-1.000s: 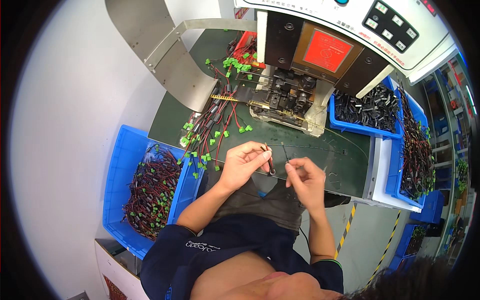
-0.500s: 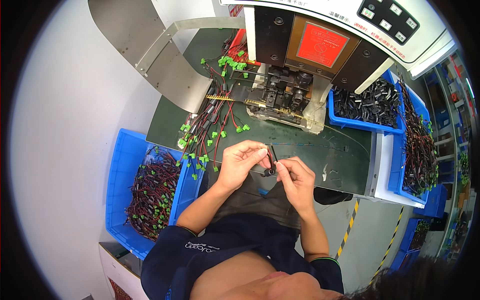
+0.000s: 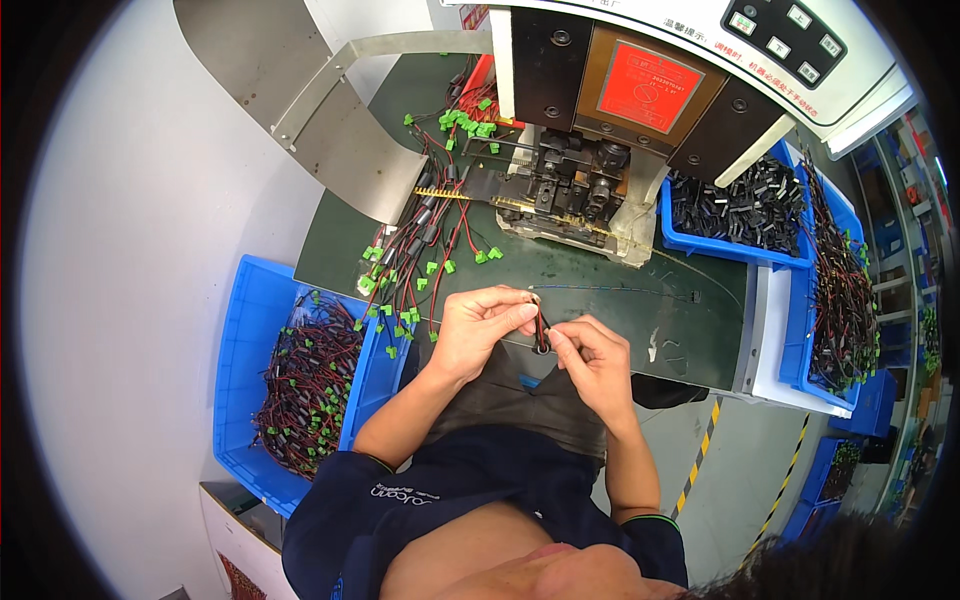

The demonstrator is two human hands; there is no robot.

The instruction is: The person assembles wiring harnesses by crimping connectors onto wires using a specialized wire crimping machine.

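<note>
Pinches the upper end of a red-and-black wire (image 3: 540,328) in the narrowed fingers of the left hand (image 3: 475,335), over the front edge of the dark green tabletop (image 3: 700,335), with a dark ring (image 3: 542,349) at the lower end. Grips a black strand (image 3: 546,320) beside that wire in the right hand (image 3: 597,368), with thumb and forefinger close together; cannot tell exactly where along the strand. Has a thin dark wire (image 3: 620,289) lying stretched across the tabletop just beyond both hands, and farther back a machine (image 3: 544,75) with metal tooling (image 3: 585,175). Has to the left many cables (image 3: 430,235) with green connectors (image 3: 484,256), partly hanging over the tabletop's edge near a blue bin (image 3: 232,360) full of similar cables. Has to the right a second blue bin (image 3: 715,250) heaped with small black parts (image 3: 735,210), and beside it a longer blue bin (image 3: 798,340) of dark wires (image 3: 840,290) with green ends
</note>
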